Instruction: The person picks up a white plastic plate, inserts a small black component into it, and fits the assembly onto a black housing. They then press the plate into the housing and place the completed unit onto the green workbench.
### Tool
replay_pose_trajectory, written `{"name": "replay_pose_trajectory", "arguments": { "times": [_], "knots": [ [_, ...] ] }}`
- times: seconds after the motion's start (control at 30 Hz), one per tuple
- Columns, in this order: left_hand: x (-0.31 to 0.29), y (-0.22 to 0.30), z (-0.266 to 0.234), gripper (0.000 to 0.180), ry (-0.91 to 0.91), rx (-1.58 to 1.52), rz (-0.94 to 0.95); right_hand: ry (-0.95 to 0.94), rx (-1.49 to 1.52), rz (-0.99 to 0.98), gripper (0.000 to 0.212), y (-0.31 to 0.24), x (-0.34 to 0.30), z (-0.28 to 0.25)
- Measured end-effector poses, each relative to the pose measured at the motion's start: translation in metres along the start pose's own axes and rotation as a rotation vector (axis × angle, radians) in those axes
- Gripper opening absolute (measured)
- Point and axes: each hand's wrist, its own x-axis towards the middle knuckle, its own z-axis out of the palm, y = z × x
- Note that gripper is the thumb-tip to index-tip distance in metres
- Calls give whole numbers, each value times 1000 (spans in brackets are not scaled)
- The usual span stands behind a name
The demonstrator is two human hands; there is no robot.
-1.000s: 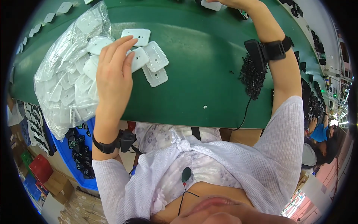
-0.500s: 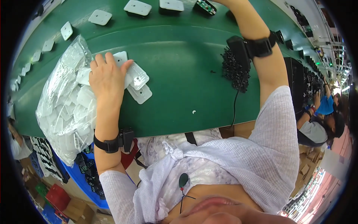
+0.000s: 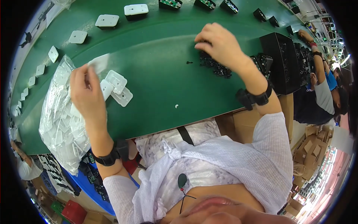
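Observation:
My left hand (image 3: 87,89) pinches a thin white plastic cover (image 3: 100,62), smeared by motion, just above the green table. Beside that hand lie a few loose white covers (image 3: 122,96), overlapping each other. A clear plastic bag (image 3: 56,112) full of similar covers rests to its left, hanging over the table's front edge. At the right, my right hand (image 3: 222,46) hovers at a pile of small black screw-like pieces (image 3: 220,70). Its fingertips are drawn together; whatever is between them is hidden.
A row of black housings curves along the far side, some topped with a white cover (image 3: 136,10), others showing a green circuit board (image 3: 170,3). A black box (image 3: 280,61) stands at the right. A tiny white scrap (image 3: 176,106) lies near the front edge.
My right hand has come back from the far row to the black pile. My left hand has lifted a white cover off the loose ones. The scene has shifted leftward in view.

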Motion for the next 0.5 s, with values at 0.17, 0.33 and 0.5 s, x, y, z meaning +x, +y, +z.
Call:
{"name": "replay_pose_trajectory", "arguments": {
  "times": [0.17,0.33,0.5],
  "knots": [
    [-17,38,28,11,-200,-674,-260,-38,84,-43,16,-35,-16,23],
    [-26,63,52,14,-259,-940,-322,-14,3,-79,13,-46,-20,37],
    [-35,58,63,15,-350,-941,-291,36,421,138,7,-68,-14,17]
  ]
}}
